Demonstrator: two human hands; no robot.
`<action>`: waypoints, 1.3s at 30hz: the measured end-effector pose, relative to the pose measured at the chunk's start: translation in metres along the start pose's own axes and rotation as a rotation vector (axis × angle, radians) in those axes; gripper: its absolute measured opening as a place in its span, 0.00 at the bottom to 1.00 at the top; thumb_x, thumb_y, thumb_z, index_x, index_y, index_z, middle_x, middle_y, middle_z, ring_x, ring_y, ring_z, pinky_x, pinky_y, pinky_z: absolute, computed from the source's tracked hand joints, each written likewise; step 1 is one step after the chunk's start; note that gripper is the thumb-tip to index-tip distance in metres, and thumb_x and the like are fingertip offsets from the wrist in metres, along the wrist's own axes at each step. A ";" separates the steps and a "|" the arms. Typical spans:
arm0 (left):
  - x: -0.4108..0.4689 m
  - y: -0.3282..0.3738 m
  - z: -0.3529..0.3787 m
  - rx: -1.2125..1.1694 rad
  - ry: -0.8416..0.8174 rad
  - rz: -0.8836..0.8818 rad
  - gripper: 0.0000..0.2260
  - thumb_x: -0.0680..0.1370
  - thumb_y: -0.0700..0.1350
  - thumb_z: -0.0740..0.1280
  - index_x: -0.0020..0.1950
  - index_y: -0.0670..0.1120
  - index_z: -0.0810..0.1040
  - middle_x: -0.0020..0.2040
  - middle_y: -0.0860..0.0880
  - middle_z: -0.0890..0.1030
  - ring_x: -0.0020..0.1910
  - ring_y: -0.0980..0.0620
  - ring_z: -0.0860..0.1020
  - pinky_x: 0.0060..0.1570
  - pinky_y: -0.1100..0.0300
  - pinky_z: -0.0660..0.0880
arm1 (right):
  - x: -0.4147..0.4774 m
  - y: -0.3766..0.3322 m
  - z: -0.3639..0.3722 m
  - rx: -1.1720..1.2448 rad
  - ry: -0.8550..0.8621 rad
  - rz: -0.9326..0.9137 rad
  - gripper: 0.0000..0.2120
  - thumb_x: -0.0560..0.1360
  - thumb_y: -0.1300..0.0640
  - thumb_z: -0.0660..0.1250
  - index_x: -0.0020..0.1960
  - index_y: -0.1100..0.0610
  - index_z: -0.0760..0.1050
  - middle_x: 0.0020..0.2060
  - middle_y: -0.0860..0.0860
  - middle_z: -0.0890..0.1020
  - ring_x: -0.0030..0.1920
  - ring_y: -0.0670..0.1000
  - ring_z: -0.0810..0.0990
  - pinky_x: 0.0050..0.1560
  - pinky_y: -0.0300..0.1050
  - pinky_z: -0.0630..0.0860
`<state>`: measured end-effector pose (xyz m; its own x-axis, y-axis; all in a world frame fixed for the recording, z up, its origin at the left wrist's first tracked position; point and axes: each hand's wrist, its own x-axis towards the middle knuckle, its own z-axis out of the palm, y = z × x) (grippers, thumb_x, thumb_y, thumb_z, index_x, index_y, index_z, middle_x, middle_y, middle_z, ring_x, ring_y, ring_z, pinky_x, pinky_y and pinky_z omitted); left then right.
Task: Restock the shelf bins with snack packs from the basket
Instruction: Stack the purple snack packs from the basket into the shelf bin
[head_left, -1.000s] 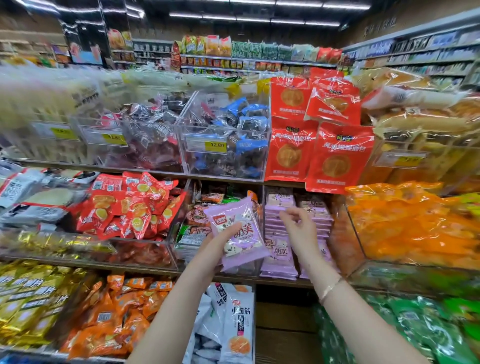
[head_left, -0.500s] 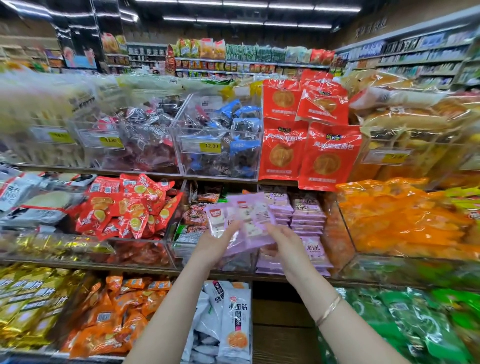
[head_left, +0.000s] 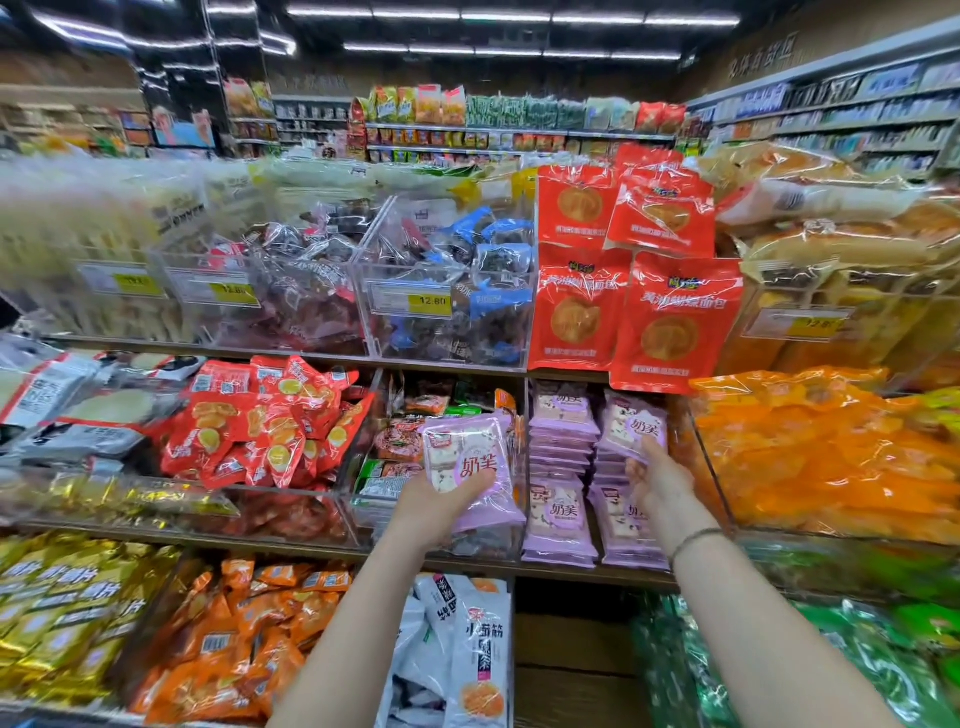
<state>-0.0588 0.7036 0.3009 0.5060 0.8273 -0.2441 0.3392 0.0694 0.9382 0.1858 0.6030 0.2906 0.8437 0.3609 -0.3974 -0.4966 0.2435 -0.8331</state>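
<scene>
A person's left hand (head_left: 439, 506) grips a flat lilac plastic snack pack (head_left: 462, 457), held upright before a clear acrylic bin (head_left: 358, 514) on the middle shelf (head_left: 571, 571). The right hand (head_left: 660, 480) pinches a second lilac pack (head_left: 631, 423) atop the stacks of matching lilac packs (head_left: 561, 514) just beside, under red bread bags (head_left: 576, 306).

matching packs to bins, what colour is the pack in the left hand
The pack in the left hand is pale lilac; head view shows it best.
</scene>
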 end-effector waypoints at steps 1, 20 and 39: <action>0.000 0.000 0.000 -0.006 0.009 -0.001 0.39 0.69 0.62 0.72 0.71 0.41 0.66 0.63 0.47 0.73 0.54 0.48 0.72 0.53 0.54 0.67 | 0.003 -0.001 0.004 0.025 0.016 -0.006 0.16 0.75 0.57 0.69 0.60 0.62 0.74 0.37 0.51 0.78 0.33 0.46 0.76 0.29 0.33 0.74; -0.001 0.005 0.003 0.067 0.017 -0.064 0.46 0.67 0.67 0.70 0.72 0.36 0.64 0.62 0.40 0.77 0.49 0.43 0.79 0.41 0.54 0.77 | -0.108 0.037 0.036 -0.790 -0.633 -0.300 0.17 0.68 0.42 0.72 0.49 0.50 0.75 0.43 0.48 0.80 0.40 0.46 0.77 0.36 0.37 0.73; -0.003 0.008 0.010 -0.127 -0.019 -0.074 0.33 0.78 0.68 0.48 0.78 0.51 0.54 0.77 0.44 0.58 0.73 0.42 0.61 0.63 0.46 0.65 | -0.073 0.051 0.021 -0.611 -0.397 -0.313 0.11 0.80 0.55 0.57 0.46 0.57 0.75 0.43 0.53 0.80 0.40 0.53 0.80 0.37 0.49 0.76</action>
<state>-0.0493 0.6960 0.3062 0.4991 0.8064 -0.3172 0.2733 0.2009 0.9407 0.0950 0.6081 0.2852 0.7325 0.6797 -0.0391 0.0483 -0.1092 -0.9928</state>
